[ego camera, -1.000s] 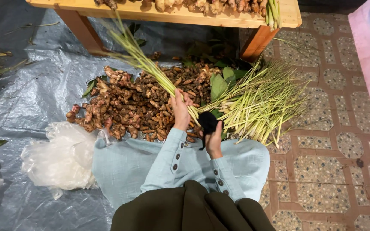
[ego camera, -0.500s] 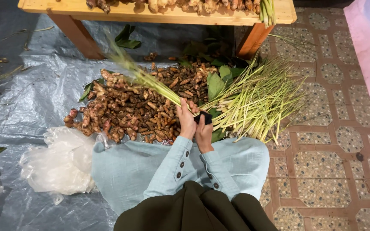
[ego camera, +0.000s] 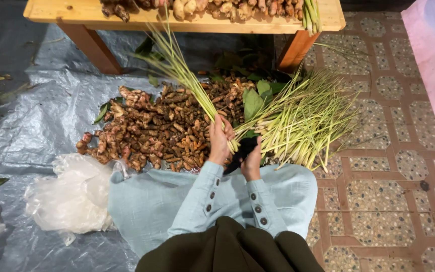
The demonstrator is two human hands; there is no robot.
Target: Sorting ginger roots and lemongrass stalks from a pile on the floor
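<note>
Green lemongrass bundle (ego camera: 187, 75) slants up and left from my left hand (ego camera: 220, 141), which grips its base; my right hand (ego camera: 251, 162), just beside, clutches a dark object (ego camera: 240, 151). Beyond my hands: brown roots (ego camera: 162, 126), loose stalks (ego camera: 303, 116) rightward, wooden bench (ego camera: 76, 12) farthest.

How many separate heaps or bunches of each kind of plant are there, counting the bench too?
Lemongrass bunches: 3, namely the held bunch, the floor heap and the bench bunch
Root piles: 2, namely the floor pile and the bench pile
Total: 5
</note>
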